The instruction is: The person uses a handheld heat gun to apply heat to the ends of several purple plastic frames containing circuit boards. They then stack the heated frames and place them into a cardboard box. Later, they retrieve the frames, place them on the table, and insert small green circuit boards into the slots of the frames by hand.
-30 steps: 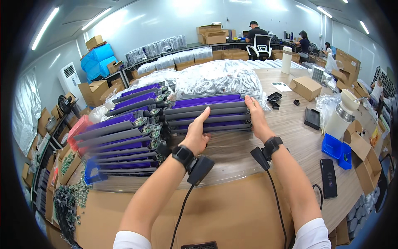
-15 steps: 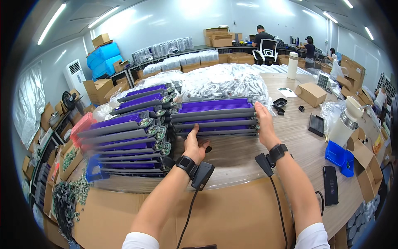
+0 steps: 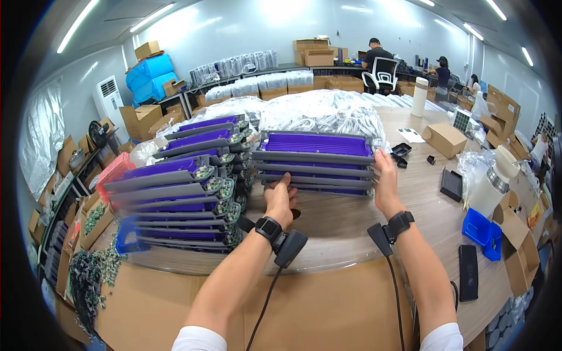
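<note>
A small stack of long grey housings with purple ribbed insides (image 3: 319,145) is between my hands. My left hand (image 3: 280,202) is closed at its front left, thumb against the front edges, the other fingers partly hidden beneath. My right hand (image 3: 386,181) grips its right end, fingers partly out of sight behind. Just left stands a taller pile of the same purple and grey housings (image 3: 170,181), with green circuit boards showing at their right ends. Whether the held stack still touches the table I cannot tell.
Bagged white cables (image 3: 322,114) lie behind the stack. To the right are small black trays (image 3: 401,150), a black finned part (image 3: 451,184), blue bins (image 3: 481,234), a pale flask (image 3: 489,184) and a black phone-like slab (image 3: 468,272). Cardboard (image 3: 304,310) covers the near side.
The held stack and both my hands have shifted slightly right, widening the gap to the taller pile. The whole view has also moved a little.
</note>
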`<state>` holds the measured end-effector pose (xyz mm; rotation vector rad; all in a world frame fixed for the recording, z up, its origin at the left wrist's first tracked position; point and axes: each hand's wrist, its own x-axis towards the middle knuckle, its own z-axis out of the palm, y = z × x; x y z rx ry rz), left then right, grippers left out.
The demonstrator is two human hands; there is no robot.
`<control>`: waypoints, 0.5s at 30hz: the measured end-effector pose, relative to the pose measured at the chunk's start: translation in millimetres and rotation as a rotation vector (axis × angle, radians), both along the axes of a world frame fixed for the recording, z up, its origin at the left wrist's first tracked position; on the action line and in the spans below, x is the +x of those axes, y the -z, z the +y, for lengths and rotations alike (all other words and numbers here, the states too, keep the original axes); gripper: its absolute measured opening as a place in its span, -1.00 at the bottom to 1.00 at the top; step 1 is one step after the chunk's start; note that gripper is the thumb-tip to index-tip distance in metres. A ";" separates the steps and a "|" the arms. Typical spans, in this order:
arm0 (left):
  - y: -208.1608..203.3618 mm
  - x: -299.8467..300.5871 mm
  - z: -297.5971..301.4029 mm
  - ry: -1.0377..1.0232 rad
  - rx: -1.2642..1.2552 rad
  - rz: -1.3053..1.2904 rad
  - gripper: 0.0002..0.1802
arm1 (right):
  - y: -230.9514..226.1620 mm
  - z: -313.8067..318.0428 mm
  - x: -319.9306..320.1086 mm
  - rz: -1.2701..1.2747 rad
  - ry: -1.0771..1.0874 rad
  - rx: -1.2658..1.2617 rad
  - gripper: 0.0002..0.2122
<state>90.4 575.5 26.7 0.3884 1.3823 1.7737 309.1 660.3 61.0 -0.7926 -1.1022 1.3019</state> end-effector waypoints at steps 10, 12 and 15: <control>24.8 -38.1 7.7 -0.115 -0.056 0.578 -0.36 | 20.5 38.6 2.5 -0.222 0.009 -0.119 -0.24; 30.8 -41.3 9.9 -0.186 -0.036 0.638 -0.33 | 18.7 33.6 3.3 -0.166 -0.059 -0.134 -0.25; 35.9 -50.8 9.2 -0.055 0.135 0.538 -0.21 | 12.6 27.5 2.0 -0.100 -0.142 -0.152 -0.24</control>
